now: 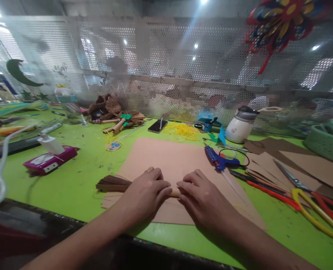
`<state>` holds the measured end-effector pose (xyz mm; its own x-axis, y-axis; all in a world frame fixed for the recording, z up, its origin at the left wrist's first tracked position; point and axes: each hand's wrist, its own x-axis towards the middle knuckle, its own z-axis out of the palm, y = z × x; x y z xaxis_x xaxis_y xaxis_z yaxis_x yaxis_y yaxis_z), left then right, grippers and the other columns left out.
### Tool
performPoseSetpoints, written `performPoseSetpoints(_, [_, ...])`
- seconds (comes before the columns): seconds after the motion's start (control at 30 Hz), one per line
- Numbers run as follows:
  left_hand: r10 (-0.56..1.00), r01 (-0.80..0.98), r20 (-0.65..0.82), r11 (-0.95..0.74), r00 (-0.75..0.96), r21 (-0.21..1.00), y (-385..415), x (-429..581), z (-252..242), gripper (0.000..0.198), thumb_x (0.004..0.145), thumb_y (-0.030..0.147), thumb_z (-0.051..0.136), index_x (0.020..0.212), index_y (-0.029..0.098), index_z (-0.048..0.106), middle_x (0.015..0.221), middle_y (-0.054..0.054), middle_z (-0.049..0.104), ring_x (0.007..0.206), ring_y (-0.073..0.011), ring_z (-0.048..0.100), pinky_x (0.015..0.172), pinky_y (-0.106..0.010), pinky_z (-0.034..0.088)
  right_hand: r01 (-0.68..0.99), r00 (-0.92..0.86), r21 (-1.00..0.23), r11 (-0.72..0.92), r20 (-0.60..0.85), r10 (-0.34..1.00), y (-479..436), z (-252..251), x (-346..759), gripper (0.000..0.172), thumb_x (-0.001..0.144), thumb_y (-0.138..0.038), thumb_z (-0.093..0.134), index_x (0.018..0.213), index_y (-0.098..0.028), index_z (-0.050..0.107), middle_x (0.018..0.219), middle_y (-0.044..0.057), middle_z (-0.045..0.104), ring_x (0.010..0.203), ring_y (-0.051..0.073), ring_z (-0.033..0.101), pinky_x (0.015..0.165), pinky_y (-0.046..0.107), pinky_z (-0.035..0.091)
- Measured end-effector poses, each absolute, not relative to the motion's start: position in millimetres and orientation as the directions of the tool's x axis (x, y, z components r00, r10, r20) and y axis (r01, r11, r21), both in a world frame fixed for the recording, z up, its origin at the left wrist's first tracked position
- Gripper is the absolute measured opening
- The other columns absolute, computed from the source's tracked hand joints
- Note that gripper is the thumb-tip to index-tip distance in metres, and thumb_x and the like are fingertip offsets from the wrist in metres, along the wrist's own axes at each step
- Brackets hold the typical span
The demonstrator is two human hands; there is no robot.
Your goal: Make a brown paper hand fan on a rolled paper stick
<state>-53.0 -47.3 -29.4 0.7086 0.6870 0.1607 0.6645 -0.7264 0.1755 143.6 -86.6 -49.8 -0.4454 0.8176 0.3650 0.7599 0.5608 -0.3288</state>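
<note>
Roll (175, 192) held btwn L grip (147, 191) & R grip (202, 195), over tan sheet (166, 155).

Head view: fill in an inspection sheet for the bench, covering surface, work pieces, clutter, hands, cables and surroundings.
Surface: green tabletop, marked with small dark specks.
Work pieces: pale roll between the hands, above a light-brown paper sheet; pleated brown bundle beside the left hand.
Clutter: blue glue gun at the sheet's right; open scissors farther right; phone and yellow shreds beyond the sheet.
Hands: left hand and right hand both have fingers on the roll.
Cables: white cable crosses the near edge at left; white plug stands in a purple power strip.
Surroundings: perforated panel behind; red decoration at upper right.
</note>
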Motion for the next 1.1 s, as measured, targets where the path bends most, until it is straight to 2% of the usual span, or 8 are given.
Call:
performPoseSetpoints(0.1, [0.7, 0.678, 0.148, -0.713, 0.698, 0.179, -45.9, -51.9, -28.9, 0.037, 0.095, 0.031, 0.036, 0.082, 0.02, 0.068, 0.084, -0.006, 0.054, 0.083, -0.0204, 0.05, 0.075, -0.034, 0.041, 0.743, -0.451, -0.338, 0.578, 0.385, 0.805, -87.1, -51.5, 142.5, 0.012, 0.089, -0.014, 0.05, 0.088, -0.015, 0.061, 0.086, 0.008, 0.055, 0.085, 0.022, 0.045, 0.073, 0.036, 0.04])
performPoseSetpoints(0.23, [0.698, 0.671, 0.171, -0.716, 0.696, 0.193, -43.9, -51.1, -27.9, 0.034, 0.096, 0.028, 0.035, 0.086, 0.019, 0.066, 0.083, -0.006, 0.055, 0.086, -0.0213, 0.05, 0.077, -0.035, 0.041, 0.737, -0.445, -0.349, 0.578, 0.393, 0.805, -84.9, -54.8, 142.1, 0.015, 0.09, -0.013, 0.047, 0.09, -0.014, 0.062, 0.085, 0.008, 0.056, 0.083, 0.021, 0.047, 0.071, 0.035, 0.042])
performPoseSetpoints(0.37, [0.716, 0.682, 0.227, -0.698, 0.66, 0.218, -47.8, -55.8, -31.8, 0.022, 0.093, 0.029, 0.043, 0.091, 0.017, 0.061, 0.089, -0.006, 0.057, 0.088, -0.0222, 0.05, 0.079, -0.037, 0.041, 0.744, -0.43, -0.351, 0.568, 0.399, 0.81, -81.8, -56.3, 142.9, 0.016, 0.091, -0.014, 0.048, 0.096, -0.015, 0.063, 0.087, 0.008, 0.056, 0.084, 0.021, 0.048, 0.072, 0.035, 0.043])
performPoseSetpoints(0.5, [0.719, 0.689, 0.246, -0.694, 0.65, 0.211, -53.2, -61.0, -38.3, 0.012, 0.09, 0.025, 0.047, 0.087, 0.017, 0.057, 0.092, -0.006, 0.055, 0.086, -0.0213, 0.05, 0.077, -0.036, 0.043, 0.769, -0.411, -0.346, 0.538, 0.377, 0.83, -80.1, -54.2, 143.4, 0.015, 0.092, -0.018, 0.048, 0.09, -0.017, 0.063, 0.085, 0.007, 0.053, 0.083, 0.021, 0.048, 0.07, 0.033, 0.043])
performPoseSetpoints(0.63, [0.722, 0.693, 0.241, -0.691, 0.649, 0.205, -49.3, -61.2, -39.8, 0.02, 0.092, 0.018, 0.042, 0.083, 0.016, 0.059, 0.088, -0.006, 0.054, 0.081, -0.0184, 0.051, 0.075, -0.032, 0.044, 0.781, -0.404, -0.355, 0.514, 0.341, 0.849, -78.0, -54.3, 144.3, 0.018, 0.093, -0.019, 0.046, 0.088, -0.018, 0.063, 0.084, 0.007, 0.052, 0.082, 0.021, 0.048, 0.069, 0.034, 0.042])
performPoseSetpoints(0.8, [0.724, 0.702, 0.217, -0.689, 0.654, 0.181, -42.5, -61.0, -34.2, 0.028, 0.093, 0.024, 0.042, 0.079, 0.016, 0.065, 0.084, -0.007, 0.056, 0.082, -0.0193, 0.052, 0.073, -0.032, 0.043, 0.75, -0.369, -0.424, 0.507, 0.368, 0.853, -78.3, -56.5, 148.1, 0.015, 0.09, -0.016, 0.049, 0.102, -0.016, 0.058, 0.093, 0.009, 0.053, 0.087, 0.022, 0.047, 0.075, 0.037, 0.043])
performPoseSetpoints(0.93, [0.719, 0.692, 0.21, -0.695, 0.663, 0.196, -39.1, -62.4, -30.7, 0.028, 0.094, 0.027, 0.042, 0.085, 0.017, 0.067, 0.085, -0.007, 0.057, 0.084, -0.0197, 0.052, 0.076, -0.033, 0.043, 0.745, -0.355, -0.401, 0.533, 0.438, 0.826, -82.7, -54.1, 146.6, 0.009, 0.087, -0.011, 0.05, 0.091, -0.015, 0.056, 0.092, 0.008, 0.054, 0.087, 0.023, 0.045, 0.075, 0.039, 0.041])
performPoseSetpoints(1.1, [0.684, 0.641, 0.216, -0.728, 0.696, 0.242, -33.7, -63.4, -28.6, 0.031, 0.095, 0.026, 0.037, 0.087, 0.017, 0.066, 0.086, -0.006, 0.055, 0.086, -0.0195, 0.052, 0.079, -0.034, 0.043, 0.753, -0.393, -0.358, 0.551, 0.427, 0.814, -79.3, -53.1, 141.5, 0.017, 0.091, -0.01, 0.044, 0.089, -0.016, 0.06, 0.087, 0.008, 0.054, 0.083, 0.022, 0.045, 0.071, 0.037, 0.04])
